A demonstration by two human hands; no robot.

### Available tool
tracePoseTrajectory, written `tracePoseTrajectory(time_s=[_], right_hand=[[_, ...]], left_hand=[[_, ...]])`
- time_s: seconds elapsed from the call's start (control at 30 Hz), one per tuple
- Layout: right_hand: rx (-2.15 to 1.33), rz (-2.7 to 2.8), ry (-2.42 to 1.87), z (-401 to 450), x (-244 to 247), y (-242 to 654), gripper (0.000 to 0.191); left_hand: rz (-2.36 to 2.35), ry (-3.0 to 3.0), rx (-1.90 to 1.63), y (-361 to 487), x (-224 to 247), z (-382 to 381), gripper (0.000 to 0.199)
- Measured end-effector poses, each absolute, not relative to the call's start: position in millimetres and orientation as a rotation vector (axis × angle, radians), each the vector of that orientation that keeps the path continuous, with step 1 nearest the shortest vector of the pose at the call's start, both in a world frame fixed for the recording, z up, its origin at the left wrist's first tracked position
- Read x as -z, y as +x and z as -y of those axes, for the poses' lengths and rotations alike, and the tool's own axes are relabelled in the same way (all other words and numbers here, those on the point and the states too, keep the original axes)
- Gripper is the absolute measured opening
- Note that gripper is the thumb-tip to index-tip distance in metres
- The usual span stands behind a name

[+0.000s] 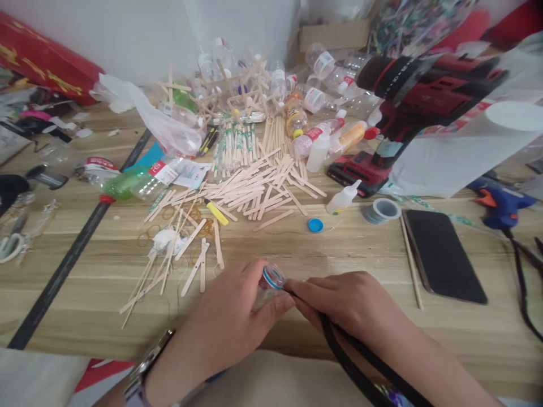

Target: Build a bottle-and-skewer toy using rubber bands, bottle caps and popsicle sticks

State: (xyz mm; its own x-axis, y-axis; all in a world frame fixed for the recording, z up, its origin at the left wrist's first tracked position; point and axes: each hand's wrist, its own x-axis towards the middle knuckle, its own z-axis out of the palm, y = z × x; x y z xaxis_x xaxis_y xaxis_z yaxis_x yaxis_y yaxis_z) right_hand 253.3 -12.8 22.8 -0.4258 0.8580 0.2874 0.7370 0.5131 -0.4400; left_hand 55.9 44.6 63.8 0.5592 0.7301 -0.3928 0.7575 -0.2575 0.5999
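Observation:
My left hand (pixel 237 311), a watch on its wrist, grips a clear plastic bottle neck (pixel 275 276) with a blue ring round it, between thumb and fingers. The open end of the neck faces up and away from me. My right hand (pixel 339 297) is closed right beside it, fingertips at the neck's right side. A thin dark tip shows at those fingertips; the rest of what they pinch is hidden. Long black straps (pixel 360 362) run from under my right hand toward the bottom edge. Beyond my hands lies a blue bottle cap (pixel 315 225).
Wooden sticks (pixel 250 189) are heaped mid-table, with plastic bottles (pixel 314 99) behind. To the right are a glue bottle (pixel 343 198), tape roll (pixel 382 210), phone (pixel 445 254), red drill (pixel 424 96) and glue gun (pixel 503 202). Scissors (pixel 12 243) lie far left.

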Motion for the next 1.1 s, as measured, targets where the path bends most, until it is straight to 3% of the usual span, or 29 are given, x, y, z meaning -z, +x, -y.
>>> tracePoseTrajectory(time_s=[0.37, 0.7, 1.1], right_hand=[[-0.030, 2.285, -1.340, 19, -22, 233, 0.034], [0.227, 2.192, -1.411, 18, -12, 217, 0.036], [0.267, 2.100, -1.444, 10, -4, 210, 0.045]], left_hand=[[-1.199, 2.001, 0.039, 55, -63, -45, 0.038], [-1.209, 1.888, -0.063, 55, -60, -49, 0.029], [-1.183, 1.838, -0.135, 58, -61, -57, 0.023]])
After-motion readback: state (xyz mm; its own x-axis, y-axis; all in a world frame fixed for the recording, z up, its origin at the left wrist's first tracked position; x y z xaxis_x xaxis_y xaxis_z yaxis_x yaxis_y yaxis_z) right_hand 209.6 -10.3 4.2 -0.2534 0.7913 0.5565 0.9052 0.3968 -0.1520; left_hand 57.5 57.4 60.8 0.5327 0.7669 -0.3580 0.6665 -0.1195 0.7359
